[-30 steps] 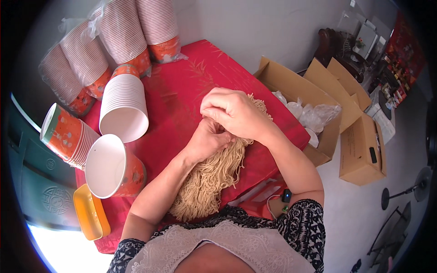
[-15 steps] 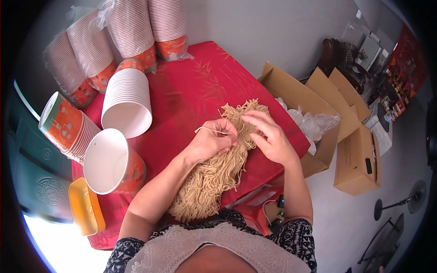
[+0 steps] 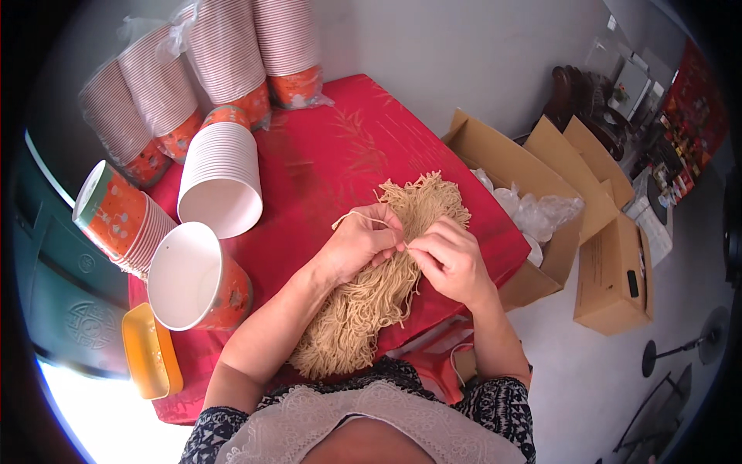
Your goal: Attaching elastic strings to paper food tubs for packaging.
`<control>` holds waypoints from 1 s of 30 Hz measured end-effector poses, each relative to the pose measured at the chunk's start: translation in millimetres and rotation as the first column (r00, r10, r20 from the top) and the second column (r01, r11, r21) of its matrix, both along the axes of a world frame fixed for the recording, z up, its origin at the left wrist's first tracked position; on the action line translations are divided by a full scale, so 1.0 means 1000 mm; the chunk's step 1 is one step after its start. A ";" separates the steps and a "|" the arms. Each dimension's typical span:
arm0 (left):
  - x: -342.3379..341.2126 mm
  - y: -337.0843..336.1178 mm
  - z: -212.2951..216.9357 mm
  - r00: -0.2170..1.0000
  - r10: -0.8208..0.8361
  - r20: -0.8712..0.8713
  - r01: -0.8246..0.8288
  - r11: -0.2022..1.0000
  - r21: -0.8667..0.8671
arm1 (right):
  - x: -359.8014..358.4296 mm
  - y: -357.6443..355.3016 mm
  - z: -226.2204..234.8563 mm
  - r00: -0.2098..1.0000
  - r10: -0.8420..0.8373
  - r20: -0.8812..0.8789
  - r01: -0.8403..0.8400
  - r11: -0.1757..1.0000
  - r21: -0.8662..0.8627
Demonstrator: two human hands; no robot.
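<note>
A long bundle of tan, string-like strands (image 3: 340,334) lies slantwise on the red-covered table, frayed at both ends. I cannot tell whether it is yarn or noodles. Over its middle, my left hand (image 3: 357,246) is closed in a pinch on a single tan strand (image 3: 355,214), which loops across the back of its fingers. My right hand (image 3: 452,261) is also closed, thumb and fingertips pinching by the left fingertips, seemingly on the same strand. The very tips partly hide the strand between them.
On the left stand an upright paper bucket (image 3: 185,274), a tipped stack of buckets (image 3: 220,178), and another leaning stack (image 3: 124,216). Bagged stacks (image 3: 224,54) line the back; a yellow tray (image 3: 151,352) sits front left. An open carton (image 3: 553,263) adjoins the table's right edge.
My right hand, previously open with fingers apart over the bundle, has come down and left and closed into a pinch beside the left fingertips. The left hand keeps its pinch.
</note>
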State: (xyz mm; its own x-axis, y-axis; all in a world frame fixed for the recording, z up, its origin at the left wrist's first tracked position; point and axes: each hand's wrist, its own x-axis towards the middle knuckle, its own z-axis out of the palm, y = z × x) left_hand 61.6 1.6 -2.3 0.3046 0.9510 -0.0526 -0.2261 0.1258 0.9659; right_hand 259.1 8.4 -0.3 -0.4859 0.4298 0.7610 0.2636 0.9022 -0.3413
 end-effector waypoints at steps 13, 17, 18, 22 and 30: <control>0.004 0.007 -0.019 0.933 0.203 -0.296 -0.061 0.903 0.426 | -0.001 0.019 -0.037 0.988 -0.102 -0.115 0.017 0.816 -0.578; 0.005 0.013 -0.025 0.817 0.437 -0.377 0.005 0.648 0.761 | 0.000 0.025 -0.040 0.990 -0.077 -0.116 -0.026 0.716 -0.698; 0.006 0.014 -0.026 0.817 0.435 -0.378 0.006 0.649 0.760 | 0.000 0.027 -0.039 0.989 -0.044 -0.139 -0.071 0.687 -0.723; 0.007 0.014 -0.028 0.774 0.499 -0.390 0.063 0.553 0.831 | 0.001 0.029 -0.034 0.985 0.035 -0.169 -0.156 0.604 -0.781; 0.011 0.014 -0.030 0.862 0.406 -0.304 0.023 0.567 0.824 | 0.002 0.029 -0.038 0.982 0.038 -0.184 -0.163 0.660 -0.733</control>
